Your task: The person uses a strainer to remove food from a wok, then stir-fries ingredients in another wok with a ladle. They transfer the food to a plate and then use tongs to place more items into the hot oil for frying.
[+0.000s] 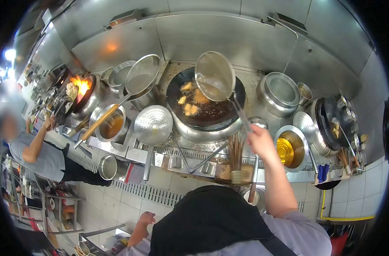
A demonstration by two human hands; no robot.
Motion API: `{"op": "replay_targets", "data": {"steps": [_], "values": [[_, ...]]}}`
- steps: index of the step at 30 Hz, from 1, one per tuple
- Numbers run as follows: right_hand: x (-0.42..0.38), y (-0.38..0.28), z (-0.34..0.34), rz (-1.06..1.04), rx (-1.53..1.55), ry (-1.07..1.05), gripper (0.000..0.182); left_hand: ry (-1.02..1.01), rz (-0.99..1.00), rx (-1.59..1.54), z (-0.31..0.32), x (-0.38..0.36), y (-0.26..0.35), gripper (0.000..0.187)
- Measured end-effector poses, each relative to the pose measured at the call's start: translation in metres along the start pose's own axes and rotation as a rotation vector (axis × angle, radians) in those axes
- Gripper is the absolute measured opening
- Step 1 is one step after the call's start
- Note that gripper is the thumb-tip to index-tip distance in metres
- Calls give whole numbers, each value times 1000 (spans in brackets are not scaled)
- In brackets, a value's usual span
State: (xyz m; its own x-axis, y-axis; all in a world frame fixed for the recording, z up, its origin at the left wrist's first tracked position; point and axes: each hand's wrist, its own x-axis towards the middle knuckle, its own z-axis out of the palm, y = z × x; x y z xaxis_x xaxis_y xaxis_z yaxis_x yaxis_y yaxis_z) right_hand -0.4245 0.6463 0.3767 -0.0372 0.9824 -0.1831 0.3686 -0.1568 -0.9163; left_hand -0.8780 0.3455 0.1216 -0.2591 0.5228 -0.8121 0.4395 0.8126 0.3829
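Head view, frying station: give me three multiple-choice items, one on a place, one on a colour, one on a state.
1. Where is the mesh skimmer?
A. Flat on the floor
B. Raised over the wok
C. Inside the oil pot

2. What colour is the liquid in the oil pot by the right hand?
A. Golden yellow
B. Blue
C. White

3. What is the left hand doing?
A. Gripping a ladle
B. Holding the skimmer
C. Hanging low, holding nothing

Answers: 1 B, the skimmer's bowl is tilted above the wok with fried pieces in dark oil; 2 A, the pot's contents shine yellow; 3 C, the hand is down by the body, with no tool in it.
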Motion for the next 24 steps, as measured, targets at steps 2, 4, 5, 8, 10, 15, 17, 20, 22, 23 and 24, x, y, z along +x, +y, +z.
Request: {"op": "replay_targets", "data": {"steps": [2,4,5,8,10,15,17,20,22,23,24], "values": [[28,20,43,-272,-140,90,29,34,-131,-3,3,-8,-4,26],[50,27,72,-207,-231,86,34,-26,-87,49,5,6,-34,25],[47,26,75,-208,-236,88,34,-64,-36,85,7,16,-51,25],[29,25,75,-149,-342,127,34,-132,90,158,6,32,-91,24],[3,26,52,-98,-322,122,35,-151,124,164,5,39,-109,24],[11,35,-32,-295,-609,259,27,-191,243,242,-1,51,-143,23],[26,-8,-37,-162,-585,251,22,-219,357,347,-10,57,-151,23],[62,-32,-17,-80,-540,260,19,-243,490,488,-29,68,-154,22],[106,-24,-6,-21,-637,150,20,-132,577,635,-35,77,-145,20],[110,-36,10,9,-656,136,18,-22,655,785,-37,82,-142,18],[116,-41,21,-17,-661,117,16,-20,653,782,-37,84,-137,18]]}}
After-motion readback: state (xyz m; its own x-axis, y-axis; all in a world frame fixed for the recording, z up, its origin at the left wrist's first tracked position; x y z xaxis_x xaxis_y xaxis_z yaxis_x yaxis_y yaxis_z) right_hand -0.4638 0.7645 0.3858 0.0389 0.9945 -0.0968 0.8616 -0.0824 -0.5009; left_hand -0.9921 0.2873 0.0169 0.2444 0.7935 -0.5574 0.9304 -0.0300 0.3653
